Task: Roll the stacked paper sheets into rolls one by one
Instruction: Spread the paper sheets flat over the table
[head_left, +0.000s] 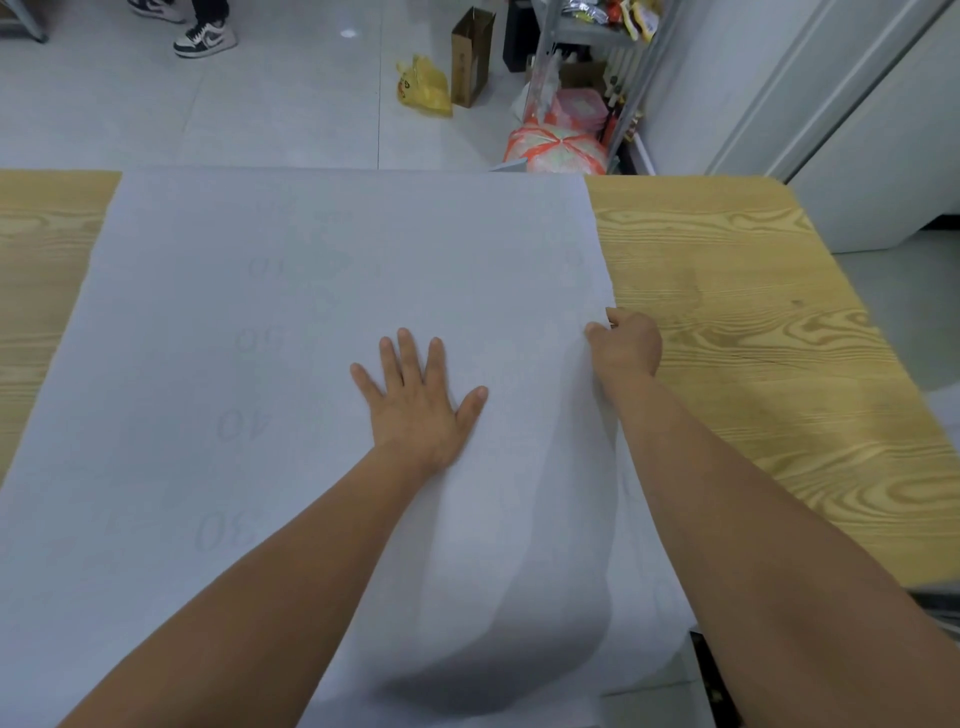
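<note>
On table (753, 364), paper sheets (311, 312): L hand (415, 405) flat mid-sheet, R hand (626, 343) at rt edge.

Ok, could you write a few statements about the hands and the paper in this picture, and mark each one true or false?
1. The left hand lies flat, fingers spread, on the paper sheets. True.
2. The right hand hangs in the air and touches nothing. False: it pinches the right edge of the paper.
3. A finished paper roll lies on the wooden table. False: no roll is visible there.
4. A yellow bag is on the floor beyond the table. True.
</note>
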